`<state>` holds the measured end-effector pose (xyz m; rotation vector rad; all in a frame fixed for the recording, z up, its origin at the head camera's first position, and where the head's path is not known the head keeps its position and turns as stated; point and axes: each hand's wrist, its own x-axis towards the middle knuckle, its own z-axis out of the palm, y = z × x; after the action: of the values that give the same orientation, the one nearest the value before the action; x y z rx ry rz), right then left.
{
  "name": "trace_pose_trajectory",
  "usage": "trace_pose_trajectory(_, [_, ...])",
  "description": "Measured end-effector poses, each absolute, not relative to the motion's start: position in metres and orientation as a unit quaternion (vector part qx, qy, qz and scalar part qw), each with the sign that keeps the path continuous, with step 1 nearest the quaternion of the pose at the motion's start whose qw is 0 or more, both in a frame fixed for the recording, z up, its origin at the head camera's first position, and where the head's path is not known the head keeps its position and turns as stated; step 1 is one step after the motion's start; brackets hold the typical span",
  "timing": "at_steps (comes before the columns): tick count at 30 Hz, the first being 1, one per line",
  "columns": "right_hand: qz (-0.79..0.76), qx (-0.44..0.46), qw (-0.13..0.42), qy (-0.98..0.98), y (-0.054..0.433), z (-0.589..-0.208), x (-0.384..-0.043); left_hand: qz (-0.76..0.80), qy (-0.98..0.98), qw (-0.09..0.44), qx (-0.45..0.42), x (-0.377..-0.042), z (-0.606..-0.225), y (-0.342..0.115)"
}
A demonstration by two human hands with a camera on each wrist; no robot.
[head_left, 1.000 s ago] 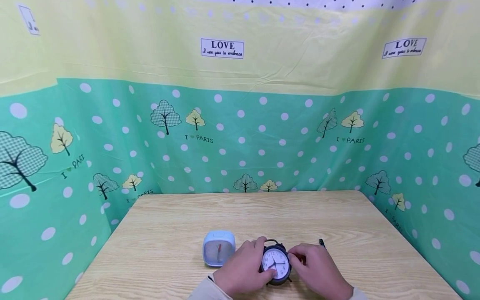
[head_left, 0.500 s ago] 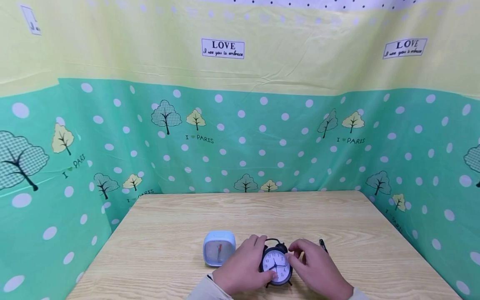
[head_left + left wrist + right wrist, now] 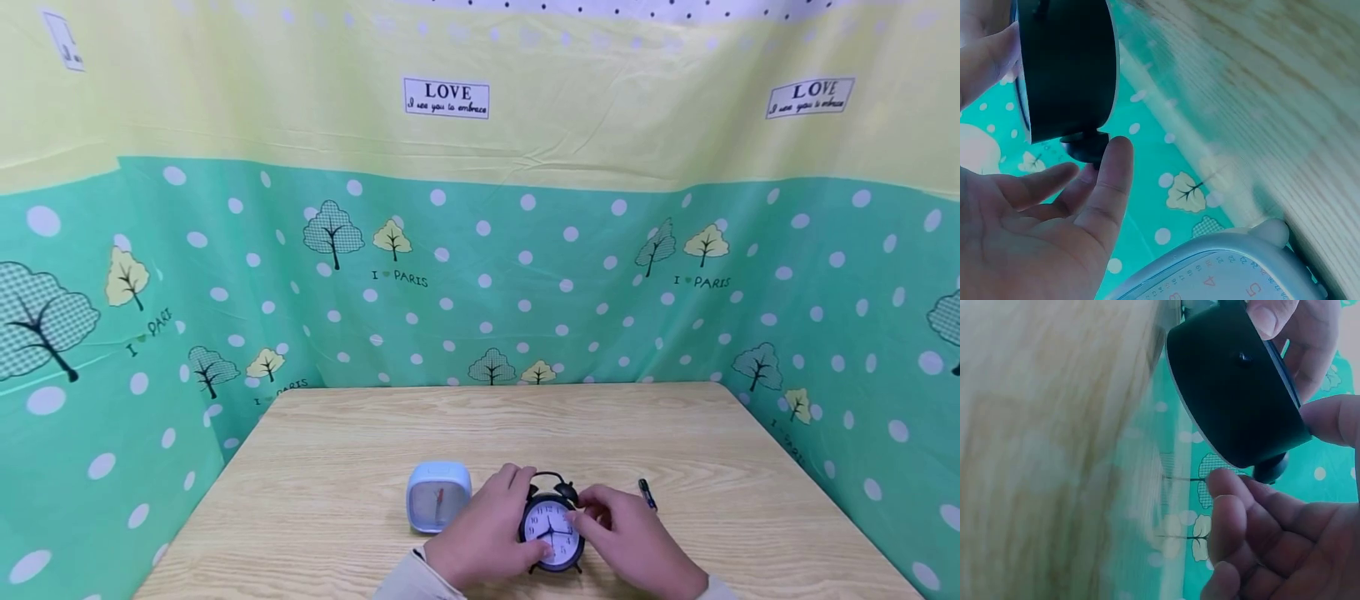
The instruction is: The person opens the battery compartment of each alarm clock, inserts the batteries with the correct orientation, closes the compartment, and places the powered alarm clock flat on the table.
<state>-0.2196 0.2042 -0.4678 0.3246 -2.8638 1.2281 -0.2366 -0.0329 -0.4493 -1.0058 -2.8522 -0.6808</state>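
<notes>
Polka-dot curtain backs the worktop; left grip and right grip, partly closed, hold a black twin-bell alarm clock.

The black alarm clock is partly hidden.

Your left sleeve, near six o'clock in head view: pale beige, dark line at cuff. Right sleeve, toward five: pale, plain.
</notes>
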Motion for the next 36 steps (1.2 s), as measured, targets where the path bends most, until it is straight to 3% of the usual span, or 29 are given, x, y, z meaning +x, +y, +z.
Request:
trace_pose_trajectory(7, [0.402,0.086,0.028,-0.911,0.202,-0.463,-0.218,-0.218,-0.914,0.054,-0.339,-0.238,-0.452,-0.033])
trace_pose_trajectory(17, [0.406,0.094,0.066,-0.907,0.203,-0.463,-0.215,-0.237,-0.911,0.045,-0.336,-0.239,-0.453,-0.034])
trace_pose_trajectory(36, [0.396,0.186,0.169,-0.883,0.201,-0.465,-0.208,-0.304,-0.899,0.106,-0.298,-0.238,-0.453,-0.03])
